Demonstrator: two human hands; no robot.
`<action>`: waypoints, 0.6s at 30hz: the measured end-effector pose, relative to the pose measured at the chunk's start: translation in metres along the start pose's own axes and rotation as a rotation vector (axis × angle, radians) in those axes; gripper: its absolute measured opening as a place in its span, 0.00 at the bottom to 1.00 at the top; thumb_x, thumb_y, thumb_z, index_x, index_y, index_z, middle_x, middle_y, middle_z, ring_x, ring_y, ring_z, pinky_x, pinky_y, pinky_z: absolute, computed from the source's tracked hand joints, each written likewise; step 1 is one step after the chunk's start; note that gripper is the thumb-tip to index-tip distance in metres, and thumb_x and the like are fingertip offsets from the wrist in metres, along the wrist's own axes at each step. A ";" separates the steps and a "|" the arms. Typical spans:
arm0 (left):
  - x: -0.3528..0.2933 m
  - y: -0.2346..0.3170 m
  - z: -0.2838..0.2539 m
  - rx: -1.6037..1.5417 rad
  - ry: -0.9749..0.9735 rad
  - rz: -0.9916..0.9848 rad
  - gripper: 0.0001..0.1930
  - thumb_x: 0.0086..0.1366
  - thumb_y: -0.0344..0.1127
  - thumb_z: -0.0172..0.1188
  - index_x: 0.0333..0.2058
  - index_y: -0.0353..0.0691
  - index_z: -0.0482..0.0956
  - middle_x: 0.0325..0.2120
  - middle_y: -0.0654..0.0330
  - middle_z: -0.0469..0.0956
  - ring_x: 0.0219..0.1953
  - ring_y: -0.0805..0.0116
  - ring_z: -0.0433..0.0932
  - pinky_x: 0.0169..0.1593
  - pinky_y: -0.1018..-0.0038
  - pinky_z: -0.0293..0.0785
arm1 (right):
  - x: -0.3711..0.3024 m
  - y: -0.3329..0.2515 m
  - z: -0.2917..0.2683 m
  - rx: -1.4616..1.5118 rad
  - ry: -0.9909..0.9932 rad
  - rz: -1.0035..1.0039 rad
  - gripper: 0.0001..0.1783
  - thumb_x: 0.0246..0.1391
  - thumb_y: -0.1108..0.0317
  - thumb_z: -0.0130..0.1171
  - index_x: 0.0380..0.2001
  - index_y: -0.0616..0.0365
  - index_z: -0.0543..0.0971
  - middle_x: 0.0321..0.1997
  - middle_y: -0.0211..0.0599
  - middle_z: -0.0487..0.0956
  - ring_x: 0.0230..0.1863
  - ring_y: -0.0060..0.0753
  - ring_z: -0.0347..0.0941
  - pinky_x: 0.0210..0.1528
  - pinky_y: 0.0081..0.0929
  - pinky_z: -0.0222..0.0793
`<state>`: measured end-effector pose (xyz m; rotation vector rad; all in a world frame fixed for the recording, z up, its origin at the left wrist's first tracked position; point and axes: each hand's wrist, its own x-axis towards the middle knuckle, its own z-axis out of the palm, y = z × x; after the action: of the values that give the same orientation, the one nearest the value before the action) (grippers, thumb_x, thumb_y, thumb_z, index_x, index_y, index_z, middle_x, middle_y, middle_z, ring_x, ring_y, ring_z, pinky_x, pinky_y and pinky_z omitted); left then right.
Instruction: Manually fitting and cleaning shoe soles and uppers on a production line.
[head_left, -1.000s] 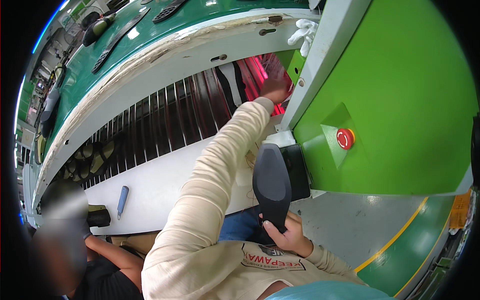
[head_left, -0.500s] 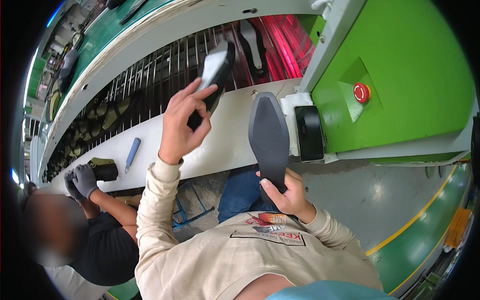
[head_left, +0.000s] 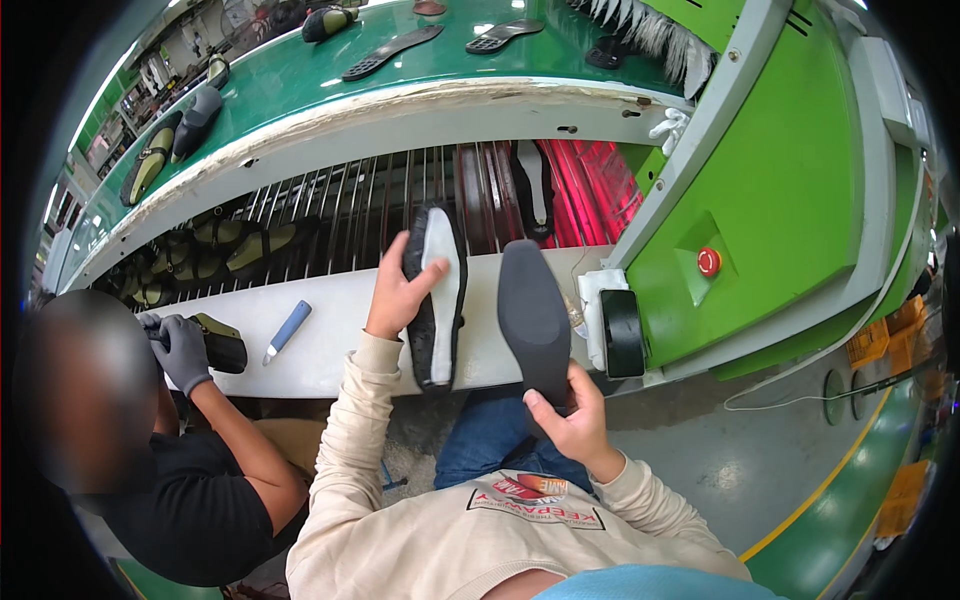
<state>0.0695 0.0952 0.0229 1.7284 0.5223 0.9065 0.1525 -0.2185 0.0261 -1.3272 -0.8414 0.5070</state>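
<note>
My left hand (head_left: pixel 396 295) is closed on a black shoe upper (head_left: pixel 436 325), bottom side toward me, with its pale midsole strip showing. The thumb lies across that strip; the fingers are behind the far side. A dark grey shoe sole (head_left: pixel 534 300) stands toe-up to the right, apart from the upper. Around its narrow heel end is my right hand (head_left: pixel 580 418), thumb on the face. Both pieces are above the white ledge (head_left: pixel 385 375) of the machine.
Another upper (head_left: pixel 532 190) lies on the metal rollers (head_left: pixel 390 200) near a red glow. A blue-handled knife (head_left: pixel 290 328) and a phone (head_left: pixel 622 335) rest on the ledge. A gloved co-worker (head_left: pixel 190 355) holds a shoe at left. Soles (head_left: pixel 395 52) lie on the green belt (head_left: pixel 290 90).
My left hand has turned the upper so its pale bottom faces me and lowered it beside the sole. My right hand still holds the sole. The view has tilted upward.
</note>
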 end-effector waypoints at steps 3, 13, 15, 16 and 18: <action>-0.005 0.075 0.015 -0.303 0.003 0.115 0.22 0.67 0.33 0.73 0.55 0.35 0.76 0.42 0.64 0.82 0.42 0.78 0.79 0.47 0.76 0.77 | 0.009 0.000 -0.001 0.163 0.039 0.086 0.20 0.63 0.76 0.68 0.56 0.61 0.76 0.46 0.26 0.79 0.43 0.17 0.76 0.47 0.21 0.74; -0.027 0.102 0.034 -0.293 -0.110 0.220 0.18 0.68 0.31 0.72 0.54 0.34 0.80 0.42 0.57 0.88 0.45 0.72 0.84 0.51 0.76 0.79 | 0.027 -0.012 0.017 0.250 0.020 -0.025 0.18 0.73 0.69 0.63 0.61 0.62 0.77 0.52 0.27 0.82 0.44 0.13 0.72 0.48 0.16 0.70; -0.030 0.110 0.033 -0.195 -0.103 0.237 0.18 0.69 0.32 0.72 0.54 0.34 0.80 0.42 0.59 0.87 0.44 0.72 0.84 0.52 0.75 0.79 | 0.028 -0.024 0.025 0.285 0.006 -0.002 0.16 0.72 0.69 0.65 0.57 0.63 0.78 0.50 0.28 0.82 0.44 0.14 0.73 0.48 0.17 0.71; -0.032 0.112 0.029 -0.133 -0.112 0.221 0.18 0.70 0.30 0.69 0.55 0.33 0.80 0.43 0.58 0.87 0.45 0.71 0.84 0.53 0.75 0.79 | 0.027 -0.026 0.029 0.303 -0.004 -0.019 0.16 0.71 0.69 0.66 0.56 0.64 0.78 0.49 0.29 0.82 0.44 0.15 0.73 0.48 0.18 0.71; -0.035 0.111 0.030 -0.186 -0.090 0.221 0.17 0.71 0.29 0.67 0.56 0.33 0.80 0.44 0.58 0.86 0.46 0.71 0.83 0.53 0.75 0.79 | 0.025 -0.028 0.033 0.336 -0.051 -0.031 0.15 0.69 0.69 0.69 0.53 0.65 0.78 0.47 0.31 0.83 0.44 0.17 0.74 0.47 0.18 0.71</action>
<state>0.0620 0.0145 0.1116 1.6689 0.1831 0.9936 0.1387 -0.1844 0.0599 -0.9951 -0.7776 0.6304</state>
